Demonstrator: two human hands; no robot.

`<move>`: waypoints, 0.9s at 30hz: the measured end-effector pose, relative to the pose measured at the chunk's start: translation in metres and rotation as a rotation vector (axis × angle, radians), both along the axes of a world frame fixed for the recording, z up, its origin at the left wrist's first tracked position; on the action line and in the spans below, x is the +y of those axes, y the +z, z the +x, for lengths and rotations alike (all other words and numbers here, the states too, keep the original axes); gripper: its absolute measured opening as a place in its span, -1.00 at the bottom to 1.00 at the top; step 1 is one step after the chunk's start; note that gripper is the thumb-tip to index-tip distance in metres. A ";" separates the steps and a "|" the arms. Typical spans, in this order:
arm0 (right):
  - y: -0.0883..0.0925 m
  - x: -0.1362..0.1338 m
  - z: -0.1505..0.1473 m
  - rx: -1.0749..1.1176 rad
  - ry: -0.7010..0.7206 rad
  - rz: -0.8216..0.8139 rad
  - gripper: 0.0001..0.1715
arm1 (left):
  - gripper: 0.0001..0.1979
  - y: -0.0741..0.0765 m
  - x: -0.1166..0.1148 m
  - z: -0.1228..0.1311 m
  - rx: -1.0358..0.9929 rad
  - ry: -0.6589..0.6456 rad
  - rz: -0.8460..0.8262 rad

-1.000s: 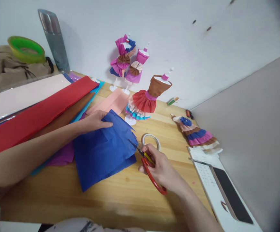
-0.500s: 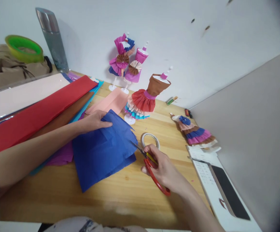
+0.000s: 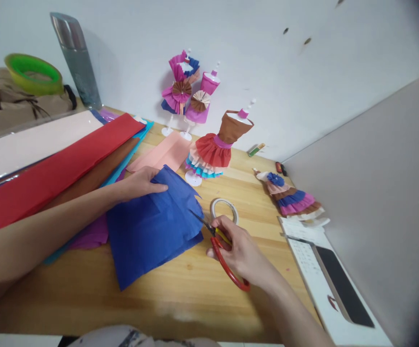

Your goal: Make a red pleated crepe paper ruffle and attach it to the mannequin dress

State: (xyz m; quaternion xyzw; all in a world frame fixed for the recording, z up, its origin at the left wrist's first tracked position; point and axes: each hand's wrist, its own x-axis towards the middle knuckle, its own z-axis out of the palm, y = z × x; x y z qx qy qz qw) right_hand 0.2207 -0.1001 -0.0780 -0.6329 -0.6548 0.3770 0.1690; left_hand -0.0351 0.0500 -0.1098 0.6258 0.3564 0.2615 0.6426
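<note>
Blue paper [image 3: 151,231] lies folded in layers over the wooden table [image 3: 180,299], its right edge cut unevenly. Thumb and fingers of my left hand [image 3: 146,183] pinch its upper edge. My right hand [image 3: 242,250] is wrapped round scissors [image 3: 227,267] with red and yellow handles. Their dark blades point up and left over the paper's right edge. A white tape roll [image 3: 224,210] rests just beyond my right hand. Behind the paper stands a small dress form [image 3: 234,130] with a brown top and a red ruffled skirt.
Red paper [image 3: 61,168] and other coloured sheets lie at left, near a bottle [image 3: 81,72] and a green tape roll [image 3: 34,74]. Two more dress forms [image 3: 200,99] stand by the wall. At right are a striped paper dress [image 3: 292,197] and a white board [image 3: 310,265].
The scissors and my right hand have shifted slightly left, bringing the blades farther over the blue paper. My left hand keeps its hold. The whole view has moved a little.
</note>
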 end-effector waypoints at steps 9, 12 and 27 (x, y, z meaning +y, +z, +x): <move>-0.015 -0.001 0.004 0.082 -0.059 0.008 -0.61 | -0.77 -0.001 0.000 -0.002 -0.020 0.042 -0.013; -0.021 -0.001 0.007 0.093 -0.087 0.031 -0.55 | -0.78 -0.001 0.000 -0.002 0.000 0.040 -0.010; -0.005 -0.008 0.004 0.203 0.028 -0.058 -0.58 | -0.79 0.004 -0.007 0.000 -0.033 0.013 -0.090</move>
